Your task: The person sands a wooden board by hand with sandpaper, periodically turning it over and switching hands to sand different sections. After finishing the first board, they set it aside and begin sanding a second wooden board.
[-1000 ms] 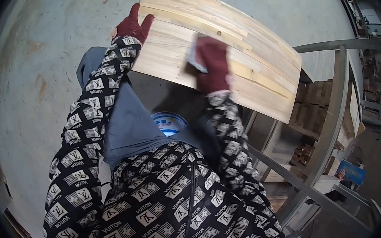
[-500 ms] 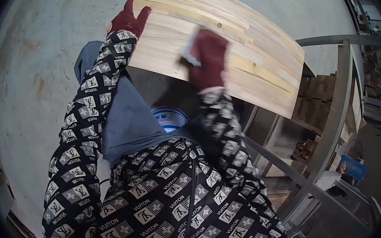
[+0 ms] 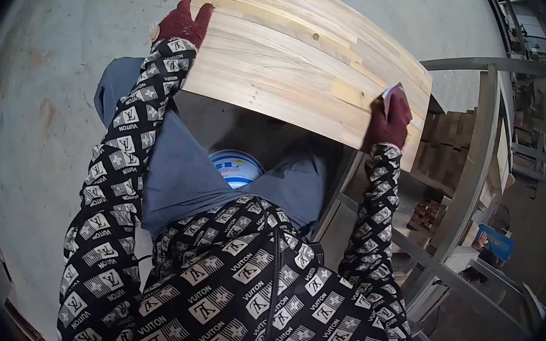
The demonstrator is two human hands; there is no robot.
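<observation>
A: ok, this fisheye view is messing with me. where's the wooden board point(image 3: 277, 59) compared to the fingers?

B: it lies crossways just past the person's grey-clad legs point(image 3: 183, 181). the maroon-gloved left hand point(image 3: 185, 23) is at its left end: thumb over the edge on the top face, the other fingers just outside that edge.

A: so is that hand gripping it or what?

B: thumb and nearest finger are spread wide in a V, that much is clear. whether there's any squeeze on the wood I can't tell, since the underside is hidden.

A: and the other one?

B: right hand point(image 3: 391, 121), same kind of glove, is over the far right end of the board, on the near part of the face, a bit in from the end. fingers are closed on a thin sheet point(image 3: 390, 92), and its pale edge pokes out at the fingertips, on the side facing the middle of the board. most of the sheet is covered by the glove. can't tell if it's flat against the wood, the bit that shows looks tilted up.

A: anything else around?

B: round blue-and-white lid point(image 3: 235, 167) between the legs, below the board's near edge. metal frame point(image 3: 475, 157) off to the right with stacked wood point(image 3: 446, 144) by it. further over, someone else's hand point(image 3: 480, 240) is by a blue thing point(image 3: 499, 243), too small to make out.
</observation>
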